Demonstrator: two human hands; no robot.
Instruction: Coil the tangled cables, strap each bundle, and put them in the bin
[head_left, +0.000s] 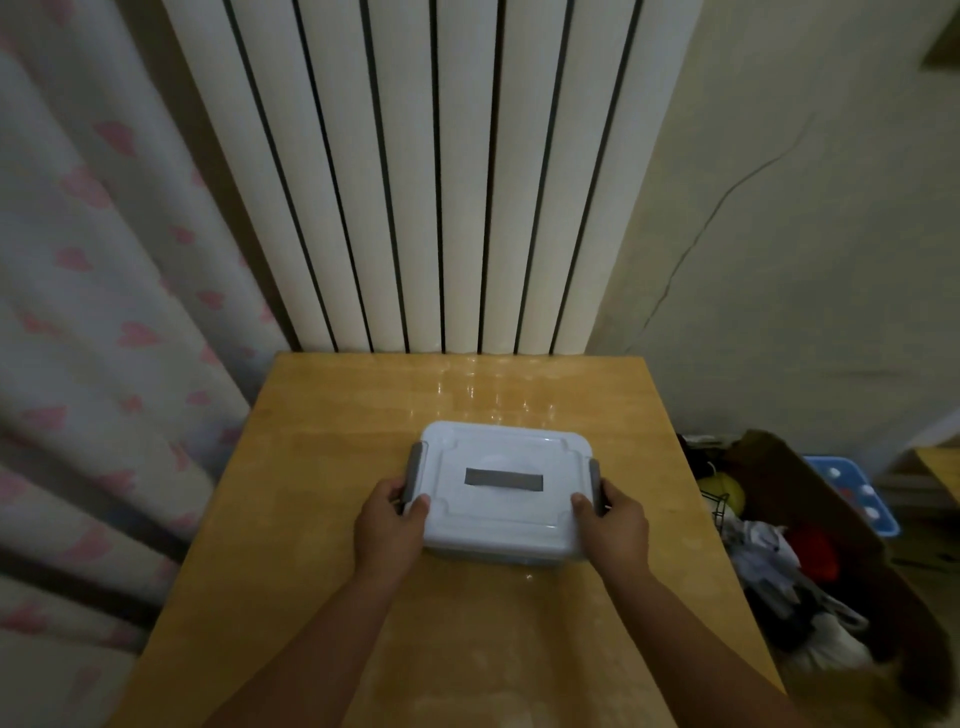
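A white plastic bin (498, 514) with its lid on sits in the middle of the wooden table (322, 467). The lid has a flat grey handle (503, 479) in its centre and a grey latch on each short side. My left hand (389, 525) grips the bin's left side at the left latch (414, 470), thumb on the lid. My right hand (613, 525) grips the right side at the right latch (595, 478) in the same way. No cables or straps are in view; the bin's inside is hidden by the lid.
A white radiator (431, 171) stands against the wall right behind the table. A curtain with pink hearts (98, 338) hangs on the left. To the right of the table, a brown cardboard box (810, 561) holds clothes and clutter, with a blue tray (852, 493) beyond.
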